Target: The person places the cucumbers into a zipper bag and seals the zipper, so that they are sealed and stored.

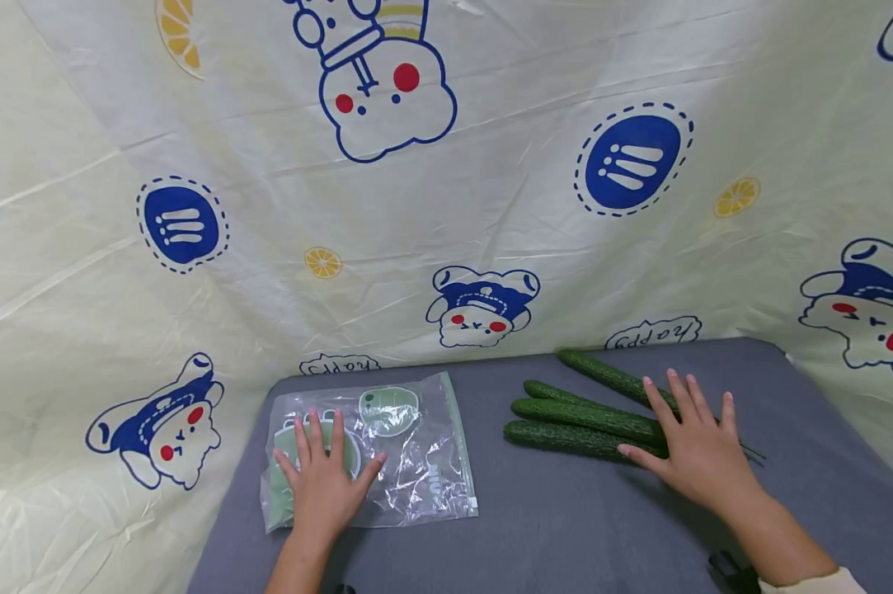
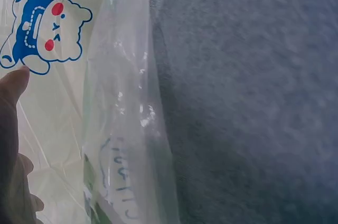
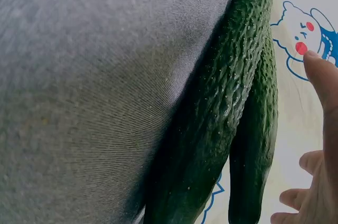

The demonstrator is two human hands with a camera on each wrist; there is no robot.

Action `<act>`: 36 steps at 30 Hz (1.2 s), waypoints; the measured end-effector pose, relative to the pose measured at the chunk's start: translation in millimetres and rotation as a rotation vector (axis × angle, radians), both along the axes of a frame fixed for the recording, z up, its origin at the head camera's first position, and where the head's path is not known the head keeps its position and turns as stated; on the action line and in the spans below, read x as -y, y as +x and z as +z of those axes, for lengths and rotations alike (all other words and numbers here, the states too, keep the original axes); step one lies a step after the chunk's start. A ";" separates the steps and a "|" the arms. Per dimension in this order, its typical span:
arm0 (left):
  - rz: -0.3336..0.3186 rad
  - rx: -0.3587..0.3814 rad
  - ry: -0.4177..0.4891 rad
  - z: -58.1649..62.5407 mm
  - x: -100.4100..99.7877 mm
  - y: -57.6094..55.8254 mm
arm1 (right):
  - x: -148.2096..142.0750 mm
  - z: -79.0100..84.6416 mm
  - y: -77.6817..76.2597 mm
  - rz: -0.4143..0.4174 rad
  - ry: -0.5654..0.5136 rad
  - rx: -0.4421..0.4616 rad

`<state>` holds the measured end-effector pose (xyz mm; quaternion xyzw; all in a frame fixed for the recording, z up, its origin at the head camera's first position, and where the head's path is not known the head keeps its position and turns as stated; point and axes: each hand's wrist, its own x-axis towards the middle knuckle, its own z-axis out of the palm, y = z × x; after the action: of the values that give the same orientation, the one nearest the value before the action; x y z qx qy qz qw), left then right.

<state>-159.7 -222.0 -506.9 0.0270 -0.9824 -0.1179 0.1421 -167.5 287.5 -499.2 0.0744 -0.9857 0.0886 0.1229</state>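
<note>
My left hand (image 1: pixel 321 485), fingers spread, is over the left part of a clear plastic bag (image 1: pixel 416 470) with green printed shapes and a zip strip along its right side. Whether the palm touches the bag, I cannot tell. Several dark green cucumbers (image 1: pixel 575 439) lie fanned out on the right, and my right hand (image 1: pixel 702 454) spreads its fingers over their right ends, hiding part of them. In the right wrist view the bumpy cucumbers (image 3: pixel 222 92) lie beside the hand (image 3: pixel 325 129). The left wrist view shows the bag's edge (image 2: pixel 127 102) beside the left thumb (image 2: pixel 13 89).
A grey cloth-covered table (image 1: pixel 550 528) carries everything. Behind it hangs a pale sheet (image 1: pixel 505 198) printed with cartoon bears, blue badges and orange slices. A small black object (image 1: pixel 730 569) is at the front, under the right forearm.
</note>
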 end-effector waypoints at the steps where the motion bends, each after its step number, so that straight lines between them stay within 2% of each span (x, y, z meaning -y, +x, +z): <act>1: -0.001 0.008 0.004 0.7 -0.7 -0.4 | -0.5 0.3 -0.2 0.002 -0.002 0.001; 6: -0.010 0.000 0.100 5.0 -10.5 0.5 | -3.1 1.7 -0.7 0.040 -0.039 0.014; 12: -0.026 -0.104 0.229 5.8 -30.5 3.2 | -3.5 7.0 -1.3 0.104 -0.102 0.032; 20: -0.066 -0.180 0.381 0.1 -57.7 7.3 | 1.0 5.1 -2.2 0.086 -0.170 0.078; 27: -0.099 -0.152 0.438 -6.6 -76.3 7.0 | 3.8 -1.3 -5.4 0.028 -0.232 0.105; 30: -0.113 -0.134 0.442 -9.7 -86.1 8.6 | 4.5 -3.1 -5.6 0.019 -0.241 0.105; 36: -0.173 -0.068 0.525 -12.2 -103.3 11.8 | 5.6 -6.3 -4.2 0.016 -0.234 0.091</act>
<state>-147.9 -118.7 -519.1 -0.0249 -0.9115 -0.3811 0.1524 -171.7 281.9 -505.5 0.0634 -0.9725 0.2072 0.0850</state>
